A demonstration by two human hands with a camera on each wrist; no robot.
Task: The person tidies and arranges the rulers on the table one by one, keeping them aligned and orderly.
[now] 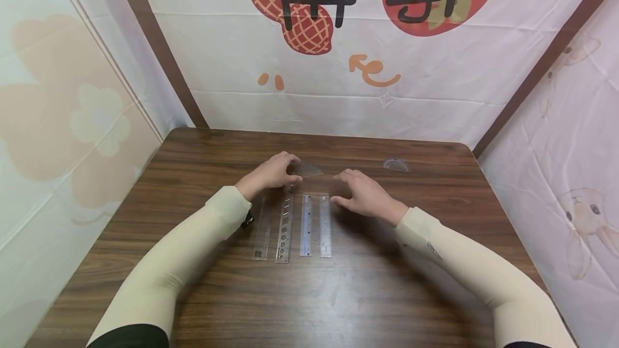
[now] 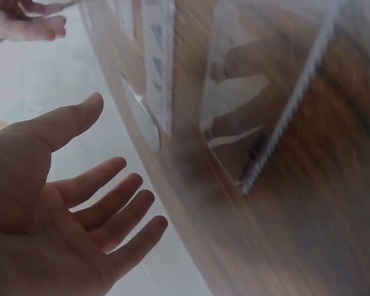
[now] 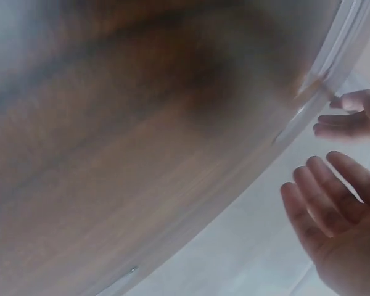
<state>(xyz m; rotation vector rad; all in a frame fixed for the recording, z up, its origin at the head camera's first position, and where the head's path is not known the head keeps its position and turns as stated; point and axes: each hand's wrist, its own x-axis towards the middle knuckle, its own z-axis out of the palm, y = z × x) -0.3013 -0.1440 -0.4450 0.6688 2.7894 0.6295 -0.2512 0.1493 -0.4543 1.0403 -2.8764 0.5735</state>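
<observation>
My left hand (image 1: 272, 172) hovers over the far ends of the rulers on the left, thumb and fingers spread apart with nothing between them. Beside its fingertips lies a clear protractor (image 1: 309, 170). Below it are a transparent ruler (image 1: 261, 232) and a stencil ruler (image 1: 283, 235) with cut-out shapes. To their right lie a ruler with a blue stripe (image 1: 304, 227) and another clear ruler (image 1: 326, 230). My right hand (image 1: 364, 193) is near the top of that last ruler, fingers loosely bent and holding nothing. In the right wrist view, this hand (image 3: 345, 225) shows an empty palm.
A smaller protractor (image 1: 396, 165) lies toward the back right of the brown wooden table (image 1: 309, 305). A small black object (image 1: 247, 219) shows beside the left cuff. Printed fabric (image 1: 222, 58) hangs behind the table and on both sides.
</observation>
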